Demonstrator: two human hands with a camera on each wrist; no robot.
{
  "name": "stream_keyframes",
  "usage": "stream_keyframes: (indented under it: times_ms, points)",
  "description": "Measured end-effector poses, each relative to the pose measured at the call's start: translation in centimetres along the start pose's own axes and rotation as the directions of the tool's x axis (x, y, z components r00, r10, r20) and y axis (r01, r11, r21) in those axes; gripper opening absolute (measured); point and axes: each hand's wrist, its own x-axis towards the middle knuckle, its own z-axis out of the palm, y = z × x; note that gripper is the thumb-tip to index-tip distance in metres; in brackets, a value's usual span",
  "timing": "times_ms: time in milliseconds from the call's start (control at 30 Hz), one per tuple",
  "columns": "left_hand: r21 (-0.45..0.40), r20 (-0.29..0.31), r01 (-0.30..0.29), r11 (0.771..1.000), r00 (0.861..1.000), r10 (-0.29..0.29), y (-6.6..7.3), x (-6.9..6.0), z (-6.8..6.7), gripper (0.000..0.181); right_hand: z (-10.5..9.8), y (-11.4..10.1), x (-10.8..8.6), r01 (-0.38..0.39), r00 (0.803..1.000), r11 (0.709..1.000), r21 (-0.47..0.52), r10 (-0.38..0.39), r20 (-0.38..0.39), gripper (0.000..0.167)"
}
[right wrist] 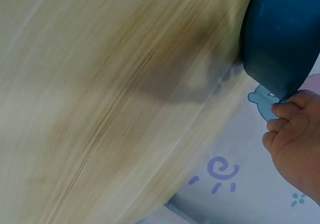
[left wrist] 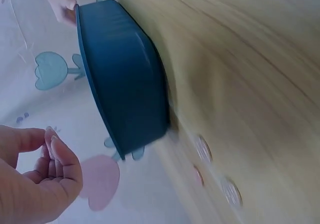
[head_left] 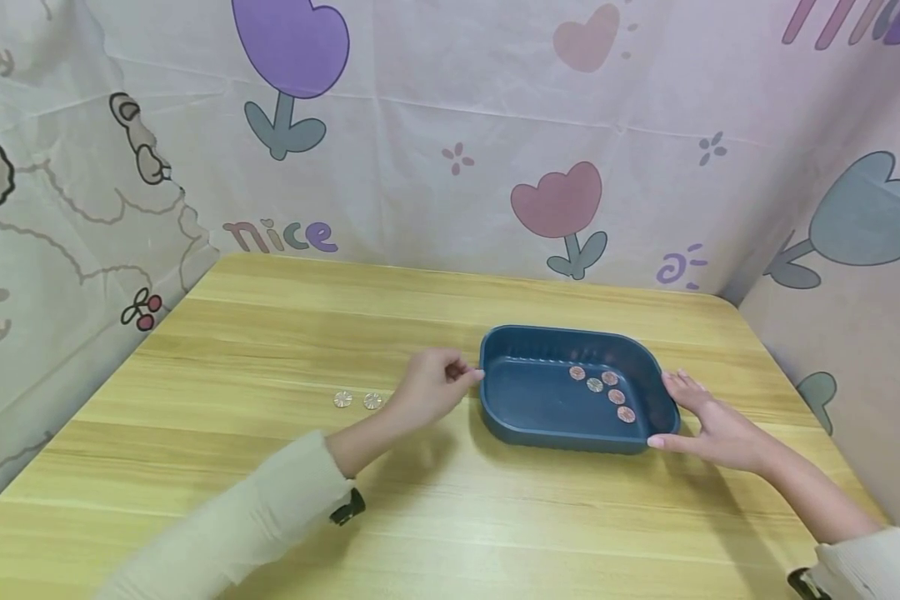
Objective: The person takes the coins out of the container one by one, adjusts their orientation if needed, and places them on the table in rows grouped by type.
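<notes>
You have one blue tray (head_left: 532,392) on one surface (head_left: 532,517); inside it you can count four coppery coin-like discs (head_left: 617,397) and one silvery disc (head_left: 595,385); outside, two pale discs (head_left: 372,401) and one reddish disc (left wrist: 198,175).

The open-topped, dark-blue rectangular plastic tray (head_left: 540,404) leaves passage from above; its raised walls (head_left: 562,442) block low sideways entry; printed white fabric (head_left: 420,92) bounds the yellow wood-grain bench (head_left: 450,508) behind.

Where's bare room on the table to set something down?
Bare table: the near stretch between the sleeves, and the patch left of the loose discs. Both ends of the tray are crowded, by the left hand and right hand.
</notes>
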Motion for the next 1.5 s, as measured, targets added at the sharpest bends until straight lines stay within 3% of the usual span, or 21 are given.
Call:
stream_keyframes:
  times_ms: [167,333,633,900,1133,1300,1500]
  points:
    - [-0.054,0.039,-0.066,0.996,0.997,0.068,0.8,0.9,2.3,0.013,0.0,0.0,0.0,0.000,1.000,1.000,-0.002,0.000,-0.001,0.099]
    - [-0.084,0.035,-0.117,0.990,0.992,0.120,1.7,1.8,4.5,0.013,0.1,0.1,0.1,0.003,1.000,1.000,0.001,-0.003,0.000,0.099]
    - [-0.105,0.036,-0.124,0.987,0.991,0.128,2.8,3.8,8.3,0.015,-0.1,0.0,0.1,-0.005,1.000,1.000,-0.008,0.005,0.001,0.100]
    - [-0.124,0.060,-0.037,0.992,0.997,0.045,3.7,5.6,11.1,0.017,-0.1,-0.1,0.0,-0.003,1.000,1.000,-0.016,0.003,-0.003,0.099]
    - [-0.067,-0.013,-0.015,0.998,1.000,0.014,4.2,7.7,13.4,0.014,-0.2,-0.1,0.0,-0.003,1.000,1.000,-0.010,0.003,-0.003,0.099]
    - [-0.056,-0.037,0.082,0.995,0.996,-0.084,4.4,8.7,15.0,0.014,-0.2,-0.1,-0.1,-0.003,1.000,1.000,-0.009,0.003,0.001,0.099]
    - [-0.053,-0.037,0.194,0.980,0.980,-0.196,4.6,9.2,16.4,0.006,0.0,-0.1,0.1,0.009,1.000,1.000,0.004,-0.009,-0.003,0.098]
